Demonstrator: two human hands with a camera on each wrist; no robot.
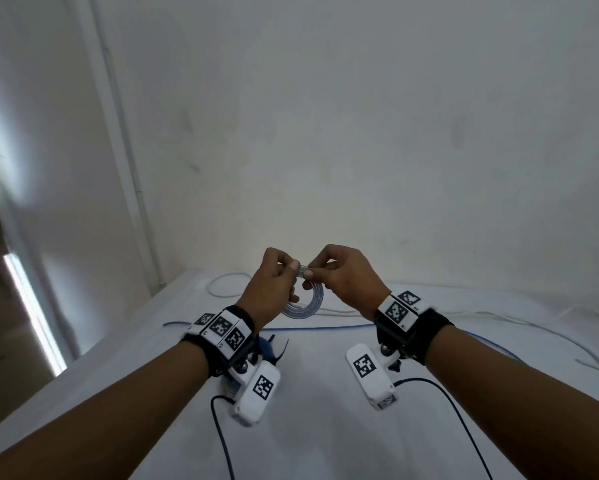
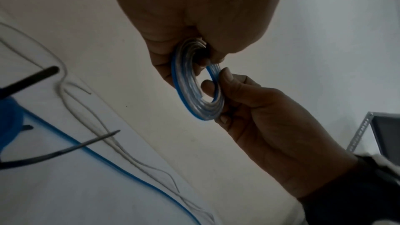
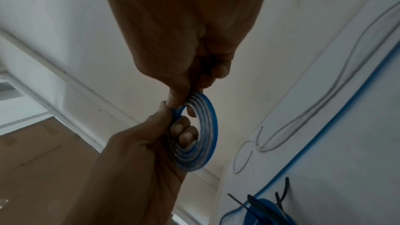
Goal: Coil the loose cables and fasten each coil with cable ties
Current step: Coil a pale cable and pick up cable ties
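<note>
A small coil of clear, blue-edged cable (image 1: 306,304) hangs in the air above the white table (image 1: 325,427). My left hand (image 1: 293,268) pinches its top left, with lower fingers curled through the ring. My right hand (image 1: 312,272) pinches the top right, thumb against the windings. In the left wrist view the coil (image 2: 190,90) hangs between my left hand (image 2: 201,54) above and my right hand (image 2: 218,83) below. In the right wrist view the coil (image 3: 205,145) sits under my right hand (image 3: 175,102), with my left hand (image 3: 181,131) hooked inside. No tie shows on this coil.
A loose blue cable (image 1: 325,328) and a loose white cable (image 1: 222,284) cross the far part of the table. A blue coil (image 3: 264,211) with black cable ties (image 3: 285,187) lies under my left wrist. The wall stands close behind; the table's edge drops off at the left.
</note>
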